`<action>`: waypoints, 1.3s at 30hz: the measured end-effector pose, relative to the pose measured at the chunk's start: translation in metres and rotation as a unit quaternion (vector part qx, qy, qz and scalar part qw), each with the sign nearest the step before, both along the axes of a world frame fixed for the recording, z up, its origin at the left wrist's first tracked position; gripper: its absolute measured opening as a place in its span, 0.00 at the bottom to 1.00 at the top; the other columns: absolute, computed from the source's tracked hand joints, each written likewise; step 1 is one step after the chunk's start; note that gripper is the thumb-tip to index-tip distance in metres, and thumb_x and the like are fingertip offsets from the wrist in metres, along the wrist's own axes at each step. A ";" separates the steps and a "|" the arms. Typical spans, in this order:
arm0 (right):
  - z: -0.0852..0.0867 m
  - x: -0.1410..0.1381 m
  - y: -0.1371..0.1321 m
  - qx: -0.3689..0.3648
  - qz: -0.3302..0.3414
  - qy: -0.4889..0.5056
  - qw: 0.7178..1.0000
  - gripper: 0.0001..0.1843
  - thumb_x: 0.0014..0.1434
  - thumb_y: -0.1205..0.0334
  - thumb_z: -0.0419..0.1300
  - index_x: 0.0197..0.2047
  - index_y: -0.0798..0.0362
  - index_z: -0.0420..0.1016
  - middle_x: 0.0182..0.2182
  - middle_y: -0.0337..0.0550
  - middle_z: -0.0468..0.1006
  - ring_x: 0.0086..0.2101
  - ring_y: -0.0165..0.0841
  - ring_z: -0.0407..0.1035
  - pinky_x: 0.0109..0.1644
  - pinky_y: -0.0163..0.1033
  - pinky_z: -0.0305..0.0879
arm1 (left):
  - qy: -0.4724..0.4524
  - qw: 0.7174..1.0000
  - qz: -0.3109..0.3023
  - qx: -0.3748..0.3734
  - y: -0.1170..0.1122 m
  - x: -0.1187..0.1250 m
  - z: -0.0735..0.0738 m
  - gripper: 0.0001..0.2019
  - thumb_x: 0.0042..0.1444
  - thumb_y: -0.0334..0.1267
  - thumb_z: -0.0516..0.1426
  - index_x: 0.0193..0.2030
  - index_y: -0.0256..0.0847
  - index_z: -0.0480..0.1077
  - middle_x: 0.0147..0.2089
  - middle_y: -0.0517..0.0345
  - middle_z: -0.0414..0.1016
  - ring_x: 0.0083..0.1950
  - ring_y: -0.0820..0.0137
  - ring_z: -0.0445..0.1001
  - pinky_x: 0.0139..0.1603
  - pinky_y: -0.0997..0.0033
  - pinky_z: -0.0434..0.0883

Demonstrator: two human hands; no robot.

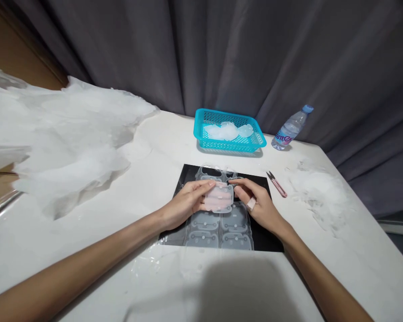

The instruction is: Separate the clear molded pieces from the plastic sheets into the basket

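Observation:
My left hand (190, 199) is closed on a thin translucent plastic piece (219, 198) with rounded corners, its thumb on top and the fingers showing through from beneath. Beside the piece's upper right corner is my right hand (259, 202), index finger stretched towards that corner and thumb apart from it. A white band (251, 204) wraps one of its fingers. Below both hands a clear plastic sheet (204, 222) of similar moulded pieces lies on a black mat (268, 239). The hands and the held piece cover part of the sheet.
Behind the mat stands a turquoise basket (230, 145) with translucent pieces (225, 131) inside. A water bottle (290, 129) is right of it. Pink-handled thread snips (277, 184) lie beside the mat. Plastic scraps (325, 197) lie right; a large translucent plastic heap (77, 129) fills the left.

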State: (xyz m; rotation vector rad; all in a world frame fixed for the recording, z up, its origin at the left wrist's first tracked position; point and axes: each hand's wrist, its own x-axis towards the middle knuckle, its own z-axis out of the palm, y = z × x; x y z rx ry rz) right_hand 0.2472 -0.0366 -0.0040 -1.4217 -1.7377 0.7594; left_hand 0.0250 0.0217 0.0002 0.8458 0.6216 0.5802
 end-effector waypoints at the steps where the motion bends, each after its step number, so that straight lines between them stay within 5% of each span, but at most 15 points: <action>1: 0.000 -0.002 0.000 0.000 -0.004 -0.001 1.000 0.15 0.71 0.51 0.57 0.53 0.48 0.78 0.36 0.41 0.78 0.32 0.34 0.68 0.37 0.39 0.64 | -0.001 1.000 -0.001 -0.001 0.000 0.000 0.001 0.14 0.67 0.43 0.62 0.51 0.34 0.78 0.50 0.41 0.85 0.48 0.58 0.86 0.54 0.54 0.81; 8: 0.001 -0.005 -0.001 -0.041 -0.012 0.078 0.996 0.13 0.66 0.50 0.63 0.46 0.50 0.78 0.29 0.37 0.75 0.26 0.30 0.64 0.31 0.37 0.58 | -0.003 0.999 0.027 0.017 -0.001 0.001 0.002 0.14 0.65 0.42 0.64 0.53 0.37 0.76 0.51 0.45 0.83 0.52 0.60 0.83 0.56 0.58 0.79; 12: 0.003 -0.009 -0.002 -0.031 -0.013 0.112 0.993 0.10 0.65 0.52 0.65 0.39 0.50 0.78 0.28 0.36 0.73 0.25 0.29 0.61 0.30 0.36 0.56 | 0.072 0.992 0.007 0.105 -0.002 0.002 -0.004 0.19 0.53 0.38 0.72 0.49 0.38 0.75 0.39 0.58 0.81 0.39 0.70 0.80 0.44 0.71 0.76; 16: 0.003 -0.005 0.000 -0.034 -0.013 0.067 0.997 0.11 0.67 0.52 0.63 0.42 0.50 0.78 0.32 0.38 0.76 0.28 0.30 0.63 0.33 0.37 0.58 | 0.120 0.976 -0.040 0.176 -0.001 0.000 -0.001 0.15 0.49 0.39 0.74 0.36 0.37 0.74 0.29 0.66 0.71 0.30 0.76 0.70 0.32 0.76 0.67; 22: 0.009 0.025 -0.002 -0.064 0.028 -0.067 0.995 0.20 0.64 0.52 0.67 0.56 0.48 0.75 0.39 0.40 0.76 0.36 0.34 0.70 0.42 0.39 0.67 | 0.119 0.987 0.028 0.106 0.003 -0.005 0.009 0.19 0.49 0.41 0.74 0.41 0.37 0.73 0.36 0.60 0.77 0.35 0.73 0.75 0.35 0.75 0.71; 27: 0.032 0.044 -0.007 -0.149 0.106 -0.035 0.983 0.27 0.61 0.45 0.69 0.59 0.46 0.75 0.47 0.45 0.78 0.47 0.39 0.74 0.52 0.44 0.73 | 0.104 0.991 0.067 0.057 0.004 -0.005 0.006 0.24 0.49 0.41 0.75 0.44 0.40 0.68 0.39 0.56 0.80 0.35 0.70 0.79 0.36 0.72 0.75; 29: 0.033 0.057 -0.006 -0.127 0.051 -0.062 0.989 0.23 0.66 0.44 0.64 0.57 0.48 0.75 0.47 0.46 0.79 0.47 0.40 0.75 0.54 0.46 0.73 | 0.100 0.991 0.070 0.060 0.003 -0.005 0.006 0.25 0.47 0.39 0.75 0.45 0.40 0.68 0.41 0.54 0.81 0.38 0.69 0.80 0.40 0.72 0.76; 31: 0.026 0.072 -0.003 -0.064 -0.071 -0.170 0.981 0.20 0.68 0.45 0.61 0.54 0.50 0.76 0.45 0.48 0.79 0.47 0.43 0.74 0.50 0.47 0.71 | 0.106 0.989 0.068 0.070 0.003 -0.005 0.006 0.24 0.46 0.38 0.76 0.44 0.38 0.70 0.41 0.54 0.81 0.38 0.70 0.79 0.40 0.72 0.76; 34: 0.009 0.093 0.000 -0.033 -0.216 -0.354 0.910 0.18 0.66 0.48 0.63 0.51 0.52 0.75 0.44 0.50 0.79 0.49 0.49 0.72 0.41 0.45 0.67 | 0.117 0.989 0.038 0.085 0.004 -0.006 0.007 0.20 0.49 0.41 0.75 0.42 0.36 0.74 0.38 0.56 0.79 0.35 0.71 0.77 0.37 0.73 0.75; 39: -0.003 0.094 0.001 -0.086 -0.190 -0.440 0.874 0.08 0.72 0.59 0.56 0.45 0.53 0.73 0.43 0.50 0.77 0.39 0.41 0.73 0.34 0.40 0.58 | 0.115 0.986 0.040 0.111 0.005 -0.008 0.008 0.16 0.50 0.41 0.74 0.38 0.37 0.75 0.37 0.56 0.80 0.37 0.72 0.78 0.40 0.74 0.74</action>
